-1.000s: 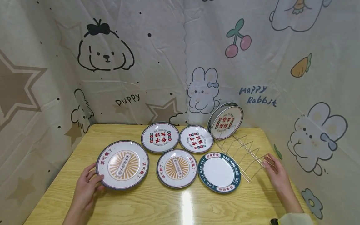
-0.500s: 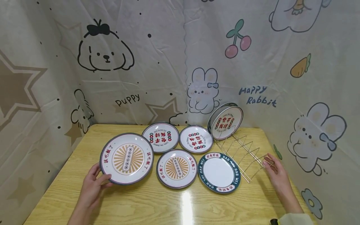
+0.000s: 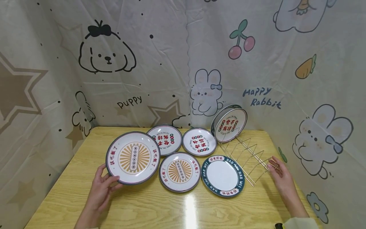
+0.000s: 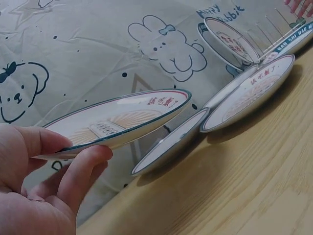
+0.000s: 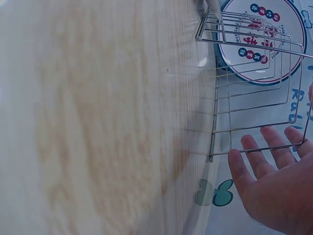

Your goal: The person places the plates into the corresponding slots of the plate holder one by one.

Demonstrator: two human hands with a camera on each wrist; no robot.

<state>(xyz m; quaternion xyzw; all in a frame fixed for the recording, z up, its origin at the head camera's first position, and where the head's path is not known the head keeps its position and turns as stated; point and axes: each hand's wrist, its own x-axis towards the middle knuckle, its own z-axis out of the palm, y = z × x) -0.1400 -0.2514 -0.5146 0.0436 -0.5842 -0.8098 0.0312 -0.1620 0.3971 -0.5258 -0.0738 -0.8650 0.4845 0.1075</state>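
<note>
My left hand (image 3: pixel 100 187) pinches the rim of a large white plate (image 3: pixel 133 158) with a sunburst print, thumb on top and fingers beneath. In the left wrist view this plate (image 4: pixel 117 120) is tilted and held above the table. At the right, my right hand (image 3: pixel 281 176) holds the end of a gold wire plate rack (image 3: pixel 251 156), its fingers (image 5: pixel 281 152) against the end wire and the thumb mostly out of the right wrist view. Plates with red lettering, the front one (image 3: pixel 231 125) facing me, stand upright in the rack's far end.
On the wooden table (image 3: pixel 148 210) lie a smaller sunburst plate (image 3: pixel 180 171), a green-rimmed plate (image 3: pixel 223 176) and two red-lettered plates, one at the back left (image 3: pixel 168 140) and one in the middle (image 3: pixel 199 142). A printed cloth (image 3: pixel 160 79) hangs behind and at the sides.
My left hand has lifted the large sunburst plate up and to the right, so that it now overlaps the back left plate in the head view. The right hand and rack stay in place.
</note>
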